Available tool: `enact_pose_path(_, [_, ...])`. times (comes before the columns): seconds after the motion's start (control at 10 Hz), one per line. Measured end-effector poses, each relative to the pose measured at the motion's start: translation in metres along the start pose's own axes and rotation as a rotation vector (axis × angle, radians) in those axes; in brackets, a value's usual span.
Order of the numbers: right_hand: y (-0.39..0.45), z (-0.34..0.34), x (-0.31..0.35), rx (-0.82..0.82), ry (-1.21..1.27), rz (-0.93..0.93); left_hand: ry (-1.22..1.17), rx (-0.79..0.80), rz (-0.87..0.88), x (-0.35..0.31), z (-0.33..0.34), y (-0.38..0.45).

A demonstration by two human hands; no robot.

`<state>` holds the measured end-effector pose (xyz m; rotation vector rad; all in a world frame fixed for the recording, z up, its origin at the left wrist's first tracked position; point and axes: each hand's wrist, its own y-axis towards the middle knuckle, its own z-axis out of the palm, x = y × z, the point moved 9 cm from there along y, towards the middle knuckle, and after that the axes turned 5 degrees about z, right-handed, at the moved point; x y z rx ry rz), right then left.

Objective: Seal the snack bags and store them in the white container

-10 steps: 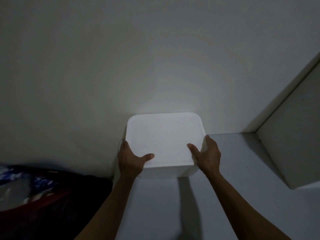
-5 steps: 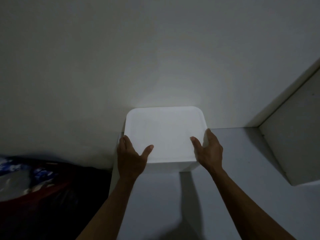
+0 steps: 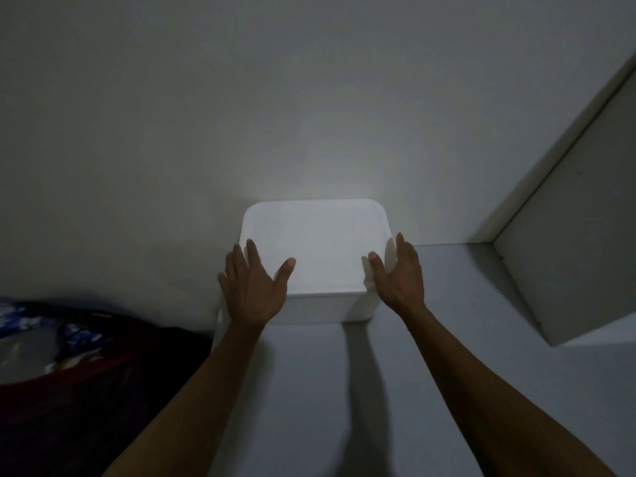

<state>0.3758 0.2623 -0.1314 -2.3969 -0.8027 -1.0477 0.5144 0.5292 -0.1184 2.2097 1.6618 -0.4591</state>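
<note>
While lid stays shut: container (image 3: 316, 249) contents hidden from you.
Hands: your left hand (image 3: 253, 289) and right hand (image 3: 401, 275) spread, released, flanking it.
Surface: white shelf (image 3: 447, 373) against wall (image 3: 241, 98).

No text, label, brand, number or sign can be read anywhere. The white container (image 3: 316, 249) has a plain lid, and the wall (image 3: 241, 98) behind it is bare.

The lidded container (image 3: 316, 249) sits on the shelf (image 3: 447, 373), against the wall (image 3: 275, 98).
</note>
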Motion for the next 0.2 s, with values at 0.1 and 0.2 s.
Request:
enact_pose_path(0.1, [-0.025,-0.017,0.001,0.004,0.025,-0.01,-0.109,-0.024,0.027,-0.022,-0.015,-0.03])
enact_pose_path(0.2, [-0.049,-0.036,0.0,0.0,0.04,-0.044,-0.172,-0.037,0.042,-0.042,-0.026,-0.064])
